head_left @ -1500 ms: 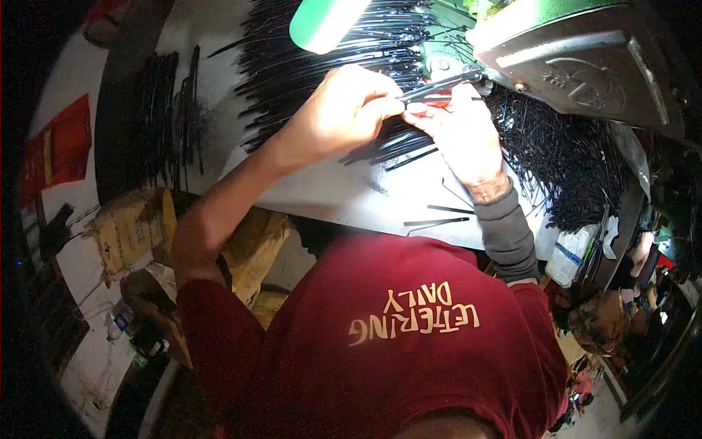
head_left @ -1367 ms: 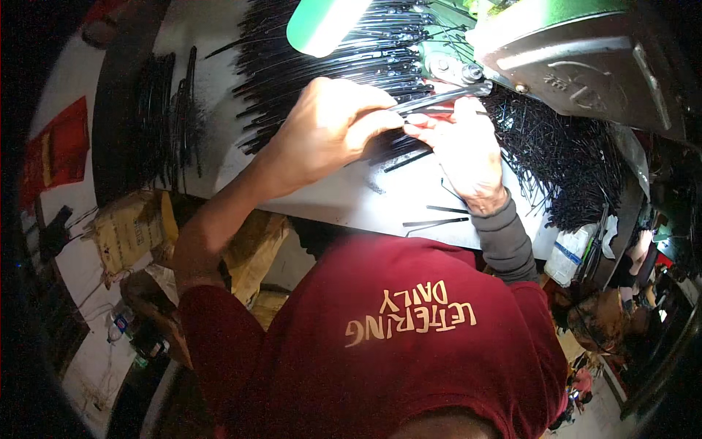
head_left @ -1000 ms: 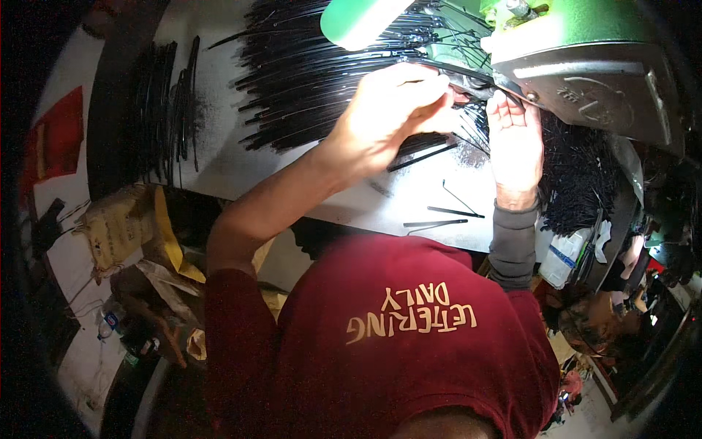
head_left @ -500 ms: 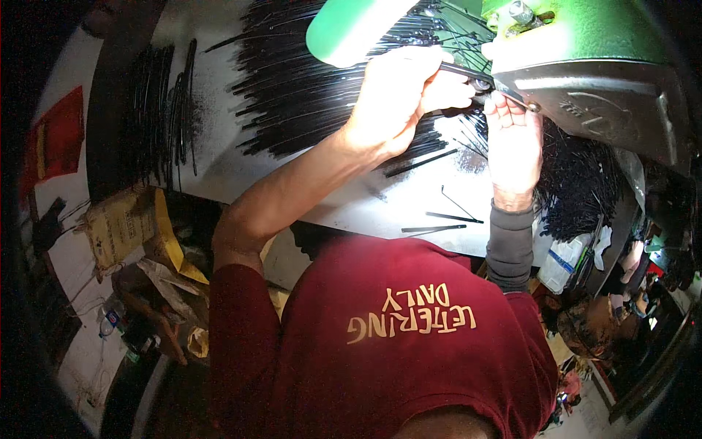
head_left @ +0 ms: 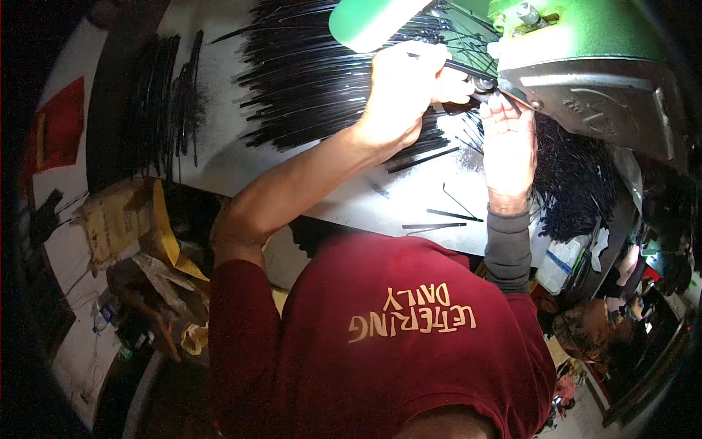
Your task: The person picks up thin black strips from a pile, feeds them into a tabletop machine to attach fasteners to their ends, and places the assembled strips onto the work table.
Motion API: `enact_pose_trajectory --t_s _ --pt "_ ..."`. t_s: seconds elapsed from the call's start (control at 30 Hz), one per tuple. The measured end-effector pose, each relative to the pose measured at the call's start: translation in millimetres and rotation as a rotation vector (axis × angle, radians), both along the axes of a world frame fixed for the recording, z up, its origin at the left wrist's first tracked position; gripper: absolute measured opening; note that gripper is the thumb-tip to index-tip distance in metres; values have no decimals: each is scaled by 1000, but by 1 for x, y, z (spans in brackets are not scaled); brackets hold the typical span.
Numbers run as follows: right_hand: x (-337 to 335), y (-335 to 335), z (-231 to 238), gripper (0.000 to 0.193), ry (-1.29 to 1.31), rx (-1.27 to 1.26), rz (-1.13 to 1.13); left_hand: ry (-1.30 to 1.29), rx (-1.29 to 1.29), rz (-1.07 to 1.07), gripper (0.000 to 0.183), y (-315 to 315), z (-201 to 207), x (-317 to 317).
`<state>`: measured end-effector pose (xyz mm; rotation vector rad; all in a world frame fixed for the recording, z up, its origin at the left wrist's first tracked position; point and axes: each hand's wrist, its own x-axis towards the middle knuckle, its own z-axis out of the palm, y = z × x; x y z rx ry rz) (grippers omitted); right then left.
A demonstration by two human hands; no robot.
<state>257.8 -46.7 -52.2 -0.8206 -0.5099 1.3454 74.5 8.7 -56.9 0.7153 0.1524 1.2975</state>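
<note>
My left hand is closed around a narrow black strip, beside a dark round part of a green machine. The strip slants down to the right, toward the machine's lower edge. My right hand is palm up below that edge, its fingers stretched out. The fingertips are close to the strip's far end, which is partly lost in shadow and glare. The machine's green body and its grey metal cover stand just beyond and right of my right hand.
Many black strips are spread on the white table, with a tangled black heap at right. A few loose strips lie near the front edge. A bright green lamp-like part hangs above. Brown paper sacks are at left.
The whole view has shifted a little. My left fingers have moved along the strip, and a short length now shows at their left. The strip lies less far across my right fingertips.
</note>
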Motion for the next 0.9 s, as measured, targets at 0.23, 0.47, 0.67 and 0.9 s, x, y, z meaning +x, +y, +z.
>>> enact_pose_trajectory --t_s 0.23,0.47,0.67,0.9 --pt "-1 -1 1 36 6 -55 -53 124 18 -3 31 8 -4 -4" --pt "-1 -1 7 33 47 63 81 109 10 88 27 5 -4 1" --pt "-10 -26 9 30 136 -24 21 273 -192 86 22 -26 39 -13" --pt "34 -56 47 42 -314 124 213 151 -550 -133 18 -35 36 -12"
